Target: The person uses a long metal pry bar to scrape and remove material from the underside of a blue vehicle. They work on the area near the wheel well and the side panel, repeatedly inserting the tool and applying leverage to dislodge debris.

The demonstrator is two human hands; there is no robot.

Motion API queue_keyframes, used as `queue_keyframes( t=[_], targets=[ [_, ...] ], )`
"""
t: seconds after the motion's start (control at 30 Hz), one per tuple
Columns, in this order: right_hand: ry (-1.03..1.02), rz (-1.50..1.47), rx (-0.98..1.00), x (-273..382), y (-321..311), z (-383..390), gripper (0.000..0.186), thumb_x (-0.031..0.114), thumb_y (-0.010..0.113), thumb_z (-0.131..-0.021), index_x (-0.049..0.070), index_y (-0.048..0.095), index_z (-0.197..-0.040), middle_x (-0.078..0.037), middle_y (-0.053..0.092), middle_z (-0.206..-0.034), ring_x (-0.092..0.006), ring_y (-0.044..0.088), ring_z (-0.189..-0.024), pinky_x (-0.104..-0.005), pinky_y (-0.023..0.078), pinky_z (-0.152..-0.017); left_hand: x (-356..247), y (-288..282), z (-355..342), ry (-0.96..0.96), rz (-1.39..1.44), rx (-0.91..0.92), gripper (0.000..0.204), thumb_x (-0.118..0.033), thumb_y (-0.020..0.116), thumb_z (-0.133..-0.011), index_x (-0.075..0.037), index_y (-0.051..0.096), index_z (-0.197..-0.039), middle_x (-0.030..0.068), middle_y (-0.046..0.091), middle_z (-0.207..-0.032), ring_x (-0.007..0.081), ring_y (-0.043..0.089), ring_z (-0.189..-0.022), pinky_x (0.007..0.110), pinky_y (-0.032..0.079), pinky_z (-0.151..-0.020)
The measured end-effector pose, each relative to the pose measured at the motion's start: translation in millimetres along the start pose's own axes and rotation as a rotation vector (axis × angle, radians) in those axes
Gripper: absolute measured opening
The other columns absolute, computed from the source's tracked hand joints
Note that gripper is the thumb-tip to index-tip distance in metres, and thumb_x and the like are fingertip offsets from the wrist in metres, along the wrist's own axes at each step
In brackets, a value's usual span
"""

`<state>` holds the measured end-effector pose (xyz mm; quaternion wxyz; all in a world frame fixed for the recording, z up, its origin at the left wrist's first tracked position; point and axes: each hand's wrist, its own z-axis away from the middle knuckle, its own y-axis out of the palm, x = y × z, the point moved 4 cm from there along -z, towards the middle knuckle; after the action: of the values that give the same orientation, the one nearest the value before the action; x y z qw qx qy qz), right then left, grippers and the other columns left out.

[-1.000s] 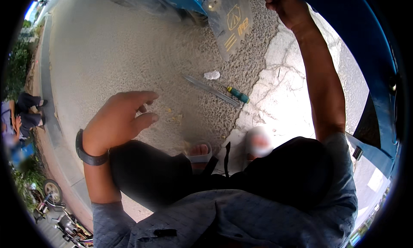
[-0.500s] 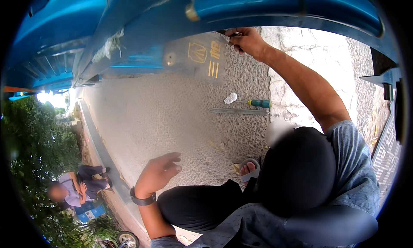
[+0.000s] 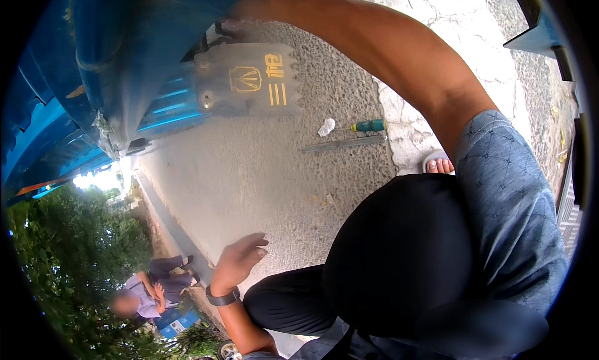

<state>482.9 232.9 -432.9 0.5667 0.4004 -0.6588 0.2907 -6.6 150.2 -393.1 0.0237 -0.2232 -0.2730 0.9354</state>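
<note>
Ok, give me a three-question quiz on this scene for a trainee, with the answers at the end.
1. Multiple choice: which colours does the screwdriver show on its handle?
A) red and black
B) green and yellow
C) white and orange
2. True or false: the left hand is gripping the screwdriver.
3. Fill in the colour: the right hand, blurred at the top of the picture, is close to the ____ vehicle body.

Key:
1. B
2. False: the left hand looks empty, and the screwdriver lies on the ground.
3. Blue
</note>
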Motion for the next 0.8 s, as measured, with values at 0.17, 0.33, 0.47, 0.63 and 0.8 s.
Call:
queue_keyframes(
  t=[0.17,0.33,0.47,0.63,0.8],
  targets=[
    [0.007,-0.323,0.017,-51,-5,-27,0.015,0.013,0.062,-0.097,0.0,0.067,-0.103,-0.011,0.066,-0.082,-0.0192,0.062,-0.064,-0.0338,0.049,-0.054,2,1,6,-0.022,0.056,-0.019,0.041,-0.007,0.068,-0.097,0.002,0.057,-0.135,0.0142,0.071,-0.116,0.0197,0.068,-0.102,0.033,0.055,-0.091],
    [0.181,-0.18,-0.127,-102,-43,63,0.036,0.015,0.053,-0.1,0.002,0.06,-0.132,-0.008,0.066,-0.087,-0.0153,0.067,-0.072,-0.0284,0.058,-0.062,1,-2,7,-0.033,0.04,-0.024,0.042,-0.007,0.068,-0.096,0.002,0.058,-0.135,0.0141,0.071,-0.117,0.0196,0.068,-0.102,0.033,0.054,-0.091],
    [0.355,-0.189,-0.132,-143,-42,98,0.034,0.011,0.056,-0.1,0.002,0.06,-0.132,-0.009,0.067,-0.086,-0.0121,0.063,-0.066,-0.028,0.054,-0.056,9,-3,14,-0.022,0.072,-0.046,0.042,-0.007,0.068,-0.096,0.001,0.058,-0.136,0.014,0.071,-0.117,0.0194,0.068,-0.101,0.033,0.054,-0.091],
    [-0.017,0.01,-0.05,-57,-20,29,0.027,0.012,0.062,-0.097,-0.001,0.064,-0.12,-0.009,0.067,-0.084,-0.0138,0.063,-0.063,-0.0294,0.053,-0.054,-4,-6,17,0.01,0.056,-0.058,0.042,-0.007,0.069,-0.096,0.001,0.058,-0.136,0.0129,0.071,-0.116,0.0178,0.068,-0.101,0.033,0.054,-0.09],
    [-0.196,0.194,-0.063,3,-1,-7,0.027,0.01,0.064,-0.096,-0.002,0.063,-0.121,-0.009,0.067,-0.083,-0.0138,0.063,-0.063,-0.0288,0.053,-0.054,-12,-14,11,0.071,0.006,-0.05,0.044,-0.008,0.069,-0.095,-0.001,0.058,-0.136,0.0108,0.071,-0.116,0.016,0.068,-0.099,0.032,0.054,-0.09]
  ],
)
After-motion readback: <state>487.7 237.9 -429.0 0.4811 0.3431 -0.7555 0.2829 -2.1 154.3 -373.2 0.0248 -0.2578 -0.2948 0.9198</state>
